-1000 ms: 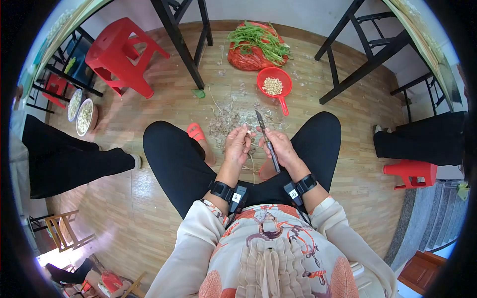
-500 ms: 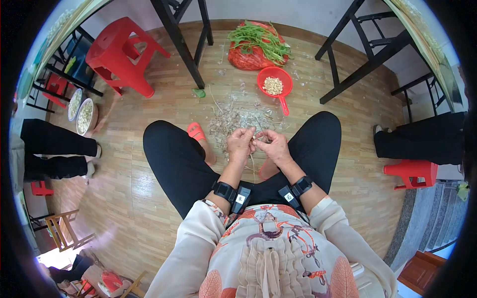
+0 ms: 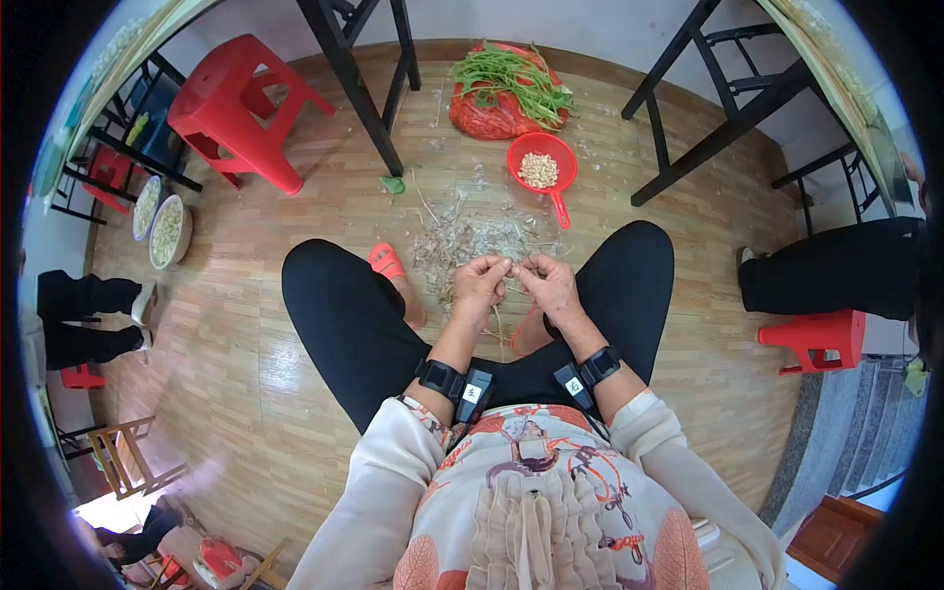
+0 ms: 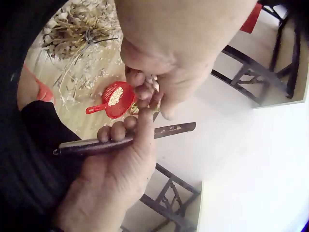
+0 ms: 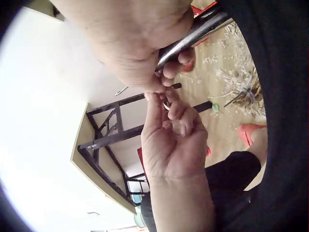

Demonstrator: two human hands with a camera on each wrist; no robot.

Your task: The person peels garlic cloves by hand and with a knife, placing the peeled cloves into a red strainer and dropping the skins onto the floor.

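Note:
In the head view my left hand and right hand meet at the fingertips between the spread knees. My left fingers pinch a small whitish garlic clove, largely covered by the fingers. Lying across the right palm is a knife with a dark blade, its handle held under curled fingers. The right thumb and forefinger reach the clove at the left fingertips. Just beyond the hands, dry garlic skins and stalks litter the floor. A red strainer farther off holds peeled garlic cloves.
Behind the strainer sits a red bag topped with green stems. Black table legs stand on both sides. A red stool and two filled bowls are at left. Other people's legs show at both edges.
My hands were slightly apart with the knife blade raised between them; they have come together at the fingertips, hiding the knife in the head view. At left, another person's legs moved farther away.

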